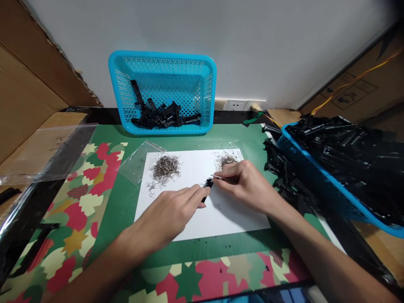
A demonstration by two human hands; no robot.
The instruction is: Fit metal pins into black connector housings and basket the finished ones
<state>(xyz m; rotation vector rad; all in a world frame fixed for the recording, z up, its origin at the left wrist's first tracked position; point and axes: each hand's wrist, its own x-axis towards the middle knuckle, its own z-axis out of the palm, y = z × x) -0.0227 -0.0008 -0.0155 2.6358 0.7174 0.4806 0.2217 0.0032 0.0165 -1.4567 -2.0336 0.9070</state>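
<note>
My left hand is closed around a small black plastic part, whose end sticks out past the fingertips over the white sheet. Pinched in my right hand is a pair of thin metal tweezers, the tips pointing left at the black part. Whether the tips grip anything is too small to tell. Left of centre lies a pile of tiny wire springs. A second pile of springs is just behind my right hand, which partly covers it.
Against the wall leans a blue basket holding several black parts. At right, another blue basket is heaped with black parts, some spilling beside it. A clear plastic bag lies left of the sheet. Wall sockets sit behind.
</note>
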